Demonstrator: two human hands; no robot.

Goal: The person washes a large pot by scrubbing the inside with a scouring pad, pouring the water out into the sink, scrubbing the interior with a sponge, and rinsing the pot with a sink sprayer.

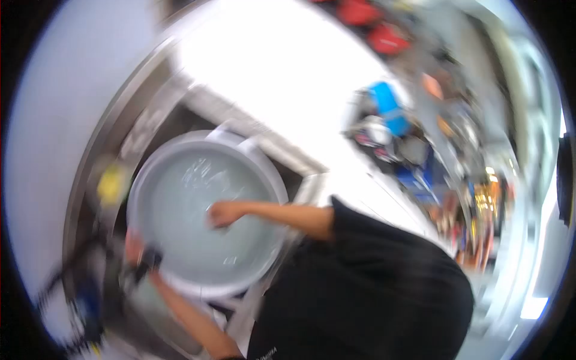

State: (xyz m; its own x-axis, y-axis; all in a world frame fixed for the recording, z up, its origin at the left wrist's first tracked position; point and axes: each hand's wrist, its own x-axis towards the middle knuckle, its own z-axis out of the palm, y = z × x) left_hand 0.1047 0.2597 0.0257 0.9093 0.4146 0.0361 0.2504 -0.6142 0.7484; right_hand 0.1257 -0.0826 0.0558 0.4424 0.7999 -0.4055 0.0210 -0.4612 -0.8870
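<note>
A large round pale tub (276,240) with handles on its rim stands in the sink, filled with water (186,222). My right hand (223,214) is over the middle of the water with its fingers curled closed; blur hides whether anything is in them. At the tub's left rim is my left hand (135,247), a dark watch (151,258) on its wrist. Its fingers are smeared by motion, and I cannot tell whether it touches the rim.
A blurred yellow object (111,185) lies at the sink's left edge. White counter (258,54) borders the sink. Farther right are a bright blue item (390,108), red objects (384,37) and several utensils (480,222).
</note>
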